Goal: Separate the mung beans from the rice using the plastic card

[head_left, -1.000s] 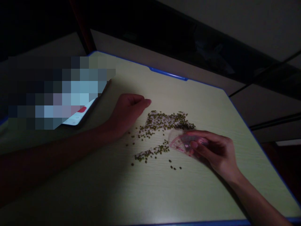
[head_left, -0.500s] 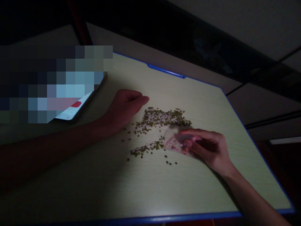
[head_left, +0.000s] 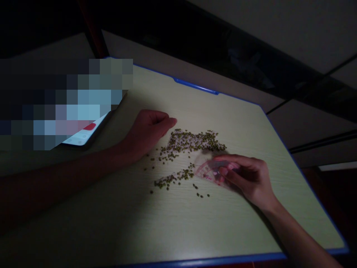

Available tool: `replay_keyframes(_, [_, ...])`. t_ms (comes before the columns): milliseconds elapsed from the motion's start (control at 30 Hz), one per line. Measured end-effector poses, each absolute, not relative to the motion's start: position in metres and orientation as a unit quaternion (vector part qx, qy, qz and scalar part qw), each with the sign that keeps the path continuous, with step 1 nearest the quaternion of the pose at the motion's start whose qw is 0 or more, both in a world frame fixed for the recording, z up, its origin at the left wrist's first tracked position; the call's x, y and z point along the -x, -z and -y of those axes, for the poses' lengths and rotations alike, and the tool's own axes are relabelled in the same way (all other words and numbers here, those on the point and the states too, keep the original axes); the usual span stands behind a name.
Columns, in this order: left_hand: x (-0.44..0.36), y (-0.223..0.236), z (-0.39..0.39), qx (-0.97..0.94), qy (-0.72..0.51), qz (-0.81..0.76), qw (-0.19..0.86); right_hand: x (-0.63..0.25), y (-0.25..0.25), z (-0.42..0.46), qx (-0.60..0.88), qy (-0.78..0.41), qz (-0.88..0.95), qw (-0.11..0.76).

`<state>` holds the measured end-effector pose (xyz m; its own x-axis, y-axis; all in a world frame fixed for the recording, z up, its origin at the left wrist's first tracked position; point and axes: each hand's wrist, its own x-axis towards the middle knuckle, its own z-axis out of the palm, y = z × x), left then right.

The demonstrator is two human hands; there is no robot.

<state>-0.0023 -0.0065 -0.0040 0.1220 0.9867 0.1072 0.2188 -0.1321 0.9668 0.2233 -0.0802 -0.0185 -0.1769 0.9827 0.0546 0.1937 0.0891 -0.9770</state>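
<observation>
Small green beans mixed with pale grains lie in a wide patch [head_left: 192, 140] on the table. Nearer to me a narrow strip of beans [head_left: 173, 178] runs beside it, with several loose ones around. My right hand [head_left: 248, 178] is closed, thumb against fingers, on a thin see-through plastic piece with pink markings [head_left: 208, 173]. That piece's left edge is close to the right end of the strip. My left hand [head_left: 150, 132] rests at the left of the wide patch, fingers curled and thumb pressed on them; whatever may be inside is hidden.
The pale wood-grain table [head_left: 178, 230] has a blue rim, with a raised blue bar [head_left: 196, 86] at its far edge. A device with a lit screen [head_left: 79, 138] lies at the left, mostly blurred out. Dark cabinet fronts stand behind the table.
The view has shifted very slightly. One loose bean below the plastic piece now lies closer to its neighbour. Both hands keep nearly the same pose and place.
</observation>
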Motion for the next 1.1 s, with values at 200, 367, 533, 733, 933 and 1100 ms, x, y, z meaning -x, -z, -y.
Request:
replay_keyframes(200, [0.0027,0.004,0.0062,-0.611,-0.439,-0.494,0.436,-0.2199,0.015,0.0783,0.494,-0.46,0.597,0.434])
replay_keyframes(367, [0.003,0.0049,0.0057,-0.618,-0.438,-0.495,0.426,-0.2201,0.0138,0.0772,0.538,-0.419,0.587,0.437])
replay_keyframes(533, [0.0026,0.0047,0.0062,-0.618,-0.433,-0.5,0.425,-0.2201,0.0138,0.0761,0.575,-0.397,0.551,0.456])
replay_keyframes(733, [0.0018,0.0042,0.0066,-0.622,-0.423,-0.505,0.423,-0.2173,0.0137,0.0775,0.573,-0.386,0.56,0.457])
replay_keyframes(933, [0.0025,0.0053,0.0072,-0.63,-0.423,-0.51,0.405,-0.2152,0.014,0.0799,0.56,-0.401,0.578,0.437])
replay_keyframes(1100, [0.0031,0.0058,0.0062,-0.635,-0.419,-0.506,0.406,-0.2144,0.0138,0.0811,0.556,-0.407,0.584,0.429])
